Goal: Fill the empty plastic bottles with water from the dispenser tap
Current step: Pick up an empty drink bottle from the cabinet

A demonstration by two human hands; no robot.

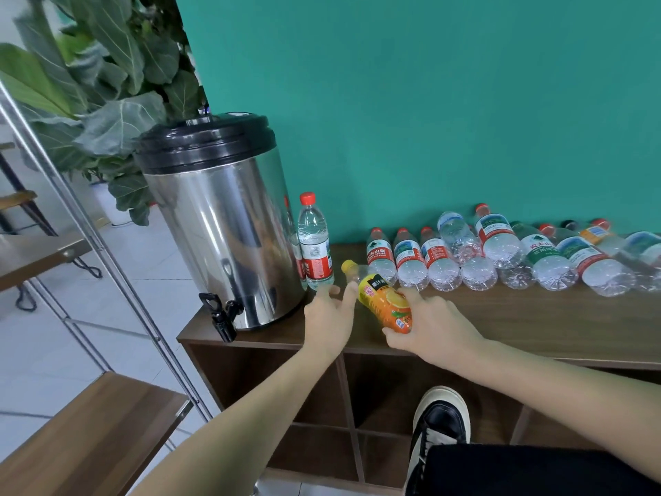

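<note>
Teal wall [429, 102] backs a low wooden cabinet [500, 316] whose top carries a steel water dispenser [221, 223] at its left end, the black tap [221, 316] jutting out past the cabinet's front edge. Just right of the dispenser stands an upright clear bottle with a red cap [314, 241], and further right a row of empty plastic bottles [500, 255] lies on its side against the wall.

The orange juice bottle [386, 298] is held just above the cabinet top, between the upright bottle and the row. Its long axis runs diagonally: the yellow cap [348, 266] points up, left and away toward the wall, the base down, right and toward the person. The right hand [432, 334] grasps its lower half, fingers curled round the label. The left hand [331, 316] is released, fingers spread and extended, the fingertips touching or nearly touching the neck below the cap; I cannot tell which.

Judging from this, the cap is still on, so it must come off before filling. The risks: a thin empty bottle crumples under a hard squeeze while the cap is twisted; the left hand, close to the upright bottle, could knock it over; and at the tap, which overhangs the floor, a tilted or misaligned mouth would send water onto the tiles.
</note>
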